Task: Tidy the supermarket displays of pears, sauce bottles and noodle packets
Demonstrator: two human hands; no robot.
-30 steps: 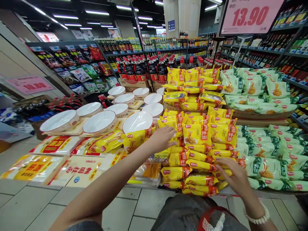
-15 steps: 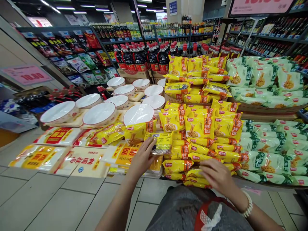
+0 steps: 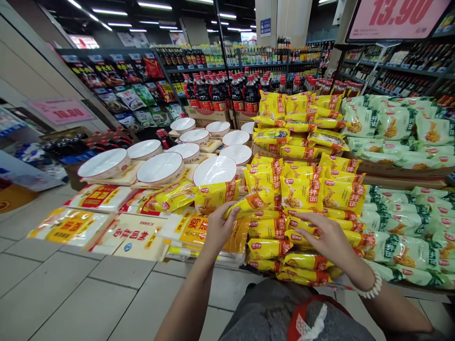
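My left hand [image 3: 219,229] grips one end of a yellow noodle packet [image 3: 251,202], its fingers and thumb closed round the edge. That packet is tilted in front of the stacked yellow noodle packets [image 3: 302,193], with its orange-printed side showing. My right hand [image 3: 329,241] is just over the front right of the stack, fingers apart and stretched to the left. I see nothing held in it; whether its fingertips touch the packets below I cannot tell. Another yellow packet [image 3: 216,196] leans against a white bowl [image 3: 215,171], left of the held one.
Several white bowls stand on flat noodle packs [image 3: 133,234] to the left. Green noodle packets [image 3: 401,248] are piled on the right. Dark bottles with red caps [image 3: 218,94] line the back. A pink price sign [image 3: 398,19] hangs at the upper right. Tiled floor [image 3: 81,289] lies in front.
My left hand has gone from reaching over the stack to holding a packet by its left end. The packet has turned from its clear side to its printed side. My right hand shifted left, then slightly up.
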